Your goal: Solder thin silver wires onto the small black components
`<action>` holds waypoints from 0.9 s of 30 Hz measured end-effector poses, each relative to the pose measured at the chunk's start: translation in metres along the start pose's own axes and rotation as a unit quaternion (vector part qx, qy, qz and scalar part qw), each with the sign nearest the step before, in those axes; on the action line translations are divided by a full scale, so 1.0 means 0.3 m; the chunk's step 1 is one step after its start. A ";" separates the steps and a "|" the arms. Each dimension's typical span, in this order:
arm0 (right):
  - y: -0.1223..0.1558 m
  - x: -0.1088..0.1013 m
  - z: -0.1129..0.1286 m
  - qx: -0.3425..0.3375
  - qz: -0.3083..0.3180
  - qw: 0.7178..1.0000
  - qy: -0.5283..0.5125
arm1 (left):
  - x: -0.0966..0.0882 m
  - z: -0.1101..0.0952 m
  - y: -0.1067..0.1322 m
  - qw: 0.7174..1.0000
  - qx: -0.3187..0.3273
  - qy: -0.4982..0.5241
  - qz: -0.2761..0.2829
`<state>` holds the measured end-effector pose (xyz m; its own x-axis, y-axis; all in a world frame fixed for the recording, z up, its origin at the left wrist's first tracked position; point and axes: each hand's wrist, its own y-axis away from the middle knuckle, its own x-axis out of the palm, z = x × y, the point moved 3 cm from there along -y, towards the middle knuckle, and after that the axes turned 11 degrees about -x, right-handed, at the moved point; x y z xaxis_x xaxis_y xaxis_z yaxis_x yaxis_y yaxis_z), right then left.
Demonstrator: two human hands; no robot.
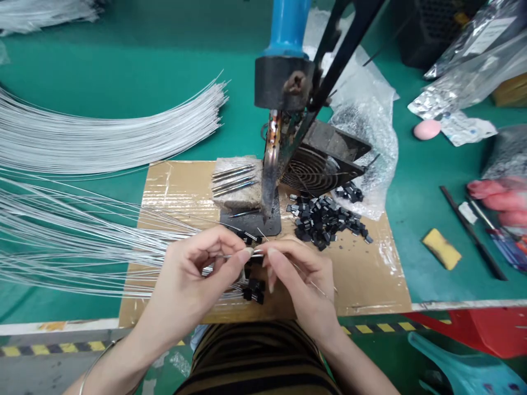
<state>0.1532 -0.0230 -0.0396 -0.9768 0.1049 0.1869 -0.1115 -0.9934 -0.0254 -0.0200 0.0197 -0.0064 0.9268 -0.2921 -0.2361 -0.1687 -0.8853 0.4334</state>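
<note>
My left hand (206,269) pinches the end of a thin grey wire (224,256) between thumb and forefinger. Close beside it, the fingers of my right hand (302,274) are closed on a fine wire, perhaps solder, which trails across the palm. The two sets of fingertips almost meet below the tip of a clamped soldering iron (270,181) with a blue handle. Black connectors (254,291) on wire ends lie just under my hands, partly hidden. Loose grey wires (152,241) run off to the left. What sits exactly between the fingertips is too small to tell.
A heap of small black connectors (325,219) lies right of the iron, before a dusty fan (317,167). Metal tips rest on a pale block (236,197). A thick wire bundle (123,137) is at left. A yellow sponge (442,248) and bubble wrap (366,131) are at right.
</note>
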 end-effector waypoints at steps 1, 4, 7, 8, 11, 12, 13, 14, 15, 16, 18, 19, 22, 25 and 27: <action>-0.004 0.007 0.002 0.003 -0.002 1.000 -0.009 | 0.000 0.000 0.001 1.000 0.000 -0.004 0.003; -0.013 0.022 0.008 0.014 -0.012 0.999 -0.040 | 0.000 0.001 0.006 1.000 0.006 -0.024 -0.002; -0.015 0.029 0.010 0.024 -0.022 0.998 -0.059 | 0.001 0.006 0.013 0.999 0.009 -0.044 -0.018; -0.014 0.029 0.010 0.025 -0.027 0.997 -0.061 | 0.002 0.009 0.014 0.999 0.007 -0.047 -0.024; -0.008 0.029 0.009 0.026 -0.037 0.997 -0.063 | 0.008 0.017 0.016 0.999 -0.004 -0.038 -0.039; -0.005 0.029 0.007 0.027 -0.036 0.997 -0.067 | 0.010 0.019 0.016 0.999 -0.006 -0.033 -0.042; -0.002 0.029 0.005 0.030 -0.033 0.996 -0.073 | 0.012 0.020 0.017 0.999 -0.008 -0.028 -0.043; 0.001 0.028 0.001 0.037 -0.029 0.996 -0.081 | 0.013 0.021 0.017 0.999 -0.008 -0.025 -0.042; 0.003 0.028 -0.004 0.044 -0.026 0.995 -0.090 | 0.015 0.022 0.018 0.999 -0.007 -0.024 -0.042; 0.005 0.027 -0.009 0.051 -0.022 0.993 -0.101 | 0.015 0.021 0.020 0.999 -0.005 -0.023 -0.042; 0.008 0.023 -0.020 0.066 -0.017 0.990 -0.124 | 0.015 0.016 0.022 0.999 -0.001 -0.026 -0.044; 0.008 0.022 -0.026 0.072 -0.014 0.988 -0.136 | 0.015 0.012 0.024 0.999 0.001 -0.027 -0.046; 0.006 0.019 -0.037 0.084 -0.012 0.984 -0.159 | 0.014 0.001 0.027 0.998 0.006 -0.035 -0.046; 0.005 0.023 -0.036 0.082 -0.013 0.983 -0.166 | 0.014 -0.002 0.030 0.998 0.011 -0.049 -0.044; 0.006 0.027 -0.033 0.081 -0.013 0.982 -0.171 | 0.013 0.001 0.032 0.997 0.019 -0.056 -0.047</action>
<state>0.1433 -0.0235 -0.0480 -0.8521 0.1353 0.5056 -0.0773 -0.9879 0.1342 -0.0182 0.0099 -0.0032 0.8964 -0.2442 -0.3699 -0.0978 -0.9230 0.3722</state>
